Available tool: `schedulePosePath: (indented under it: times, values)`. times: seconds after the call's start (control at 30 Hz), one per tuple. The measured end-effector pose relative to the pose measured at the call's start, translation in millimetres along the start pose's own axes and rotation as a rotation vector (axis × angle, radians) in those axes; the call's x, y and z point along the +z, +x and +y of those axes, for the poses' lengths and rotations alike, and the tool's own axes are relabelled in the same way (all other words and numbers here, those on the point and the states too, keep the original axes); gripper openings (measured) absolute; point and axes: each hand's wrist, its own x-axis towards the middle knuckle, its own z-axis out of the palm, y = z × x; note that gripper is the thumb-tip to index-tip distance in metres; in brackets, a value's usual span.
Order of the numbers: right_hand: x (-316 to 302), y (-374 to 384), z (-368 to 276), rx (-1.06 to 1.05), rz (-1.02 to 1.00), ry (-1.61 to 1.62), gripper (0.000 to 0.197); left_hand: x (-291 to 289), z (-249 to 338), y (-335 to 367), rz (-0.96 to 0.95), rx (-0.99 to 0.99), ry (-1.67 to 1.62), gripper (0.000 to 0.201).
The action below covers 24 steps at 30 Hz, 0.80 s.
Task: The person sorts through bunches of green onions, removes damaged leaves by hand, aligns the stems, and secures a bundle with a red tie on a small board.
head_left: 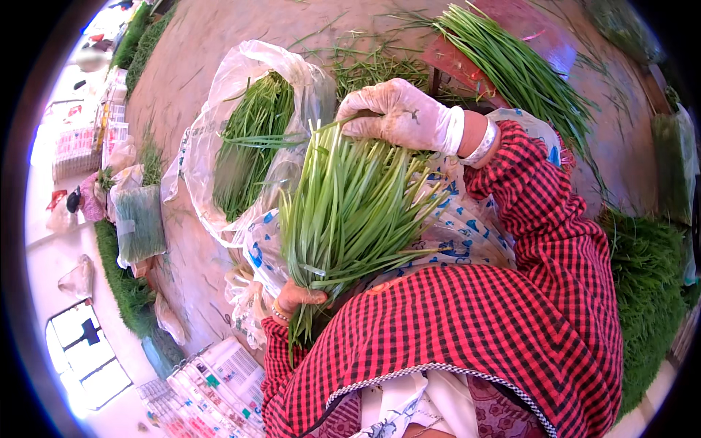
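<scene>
From where I stand, the left hand [298, 296] grips the lower part of a bunch of chives [350, 208], its thumb laid across the leaves (the other fingers are hidden from me). The right hand [401, 113], in a pale, stained glove, is curled nearly closed at the top of the bunch, thumb and fingertips pinching a thin stalk [331, 125]. The bunch slants across the person's lap, its paler ends fanned out toward the glove, above a clear plastic sheet [467, 230] printed with blue shapes. Checked red-and-black sleeves cover both arms.

Just beyond, an open clear plastic bag [248, 62] with more chives inside stands on the brown floor [171, 102]. Loose green scraps [380, 71] are scattered near it, and another long bunch [511, 69] lies over a red stool [447, 60] on the right. Greens are piled thickly [642, 292] along the right edge of the room. Over on the left, a bagged bundle [139, 223] stands near a green row [124, 281] by the white wall, and printed newspapers [223, 379] lie toward the lower left.
</scene>
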Motion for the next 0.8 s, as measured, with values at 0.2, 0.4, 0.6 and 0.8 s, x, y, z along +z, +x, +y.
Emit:
schedulePosePath:
  times: [0.2,0.4,0.6,0.8]
  values:
    - [-16,-14,25,0.149,0.061,-0.107,0.014,-9,-3,4,-0.117,0.013,0.09,0.069]
    - [-62,-32,72,0.253,0.228,-0.871,0.041,0,1,7,-0.123,0.084,0.039,0.068]
    - [-16,0,-25,-0.157,-0.053,-0.101,0.024,5,3,11,-0.098,0.012,0.199,0.065]
    - [-4,-3,-30,-0.263,0.387,-0.213,0.033,18,9,11,-0.116,0.03,0.149,0.066]
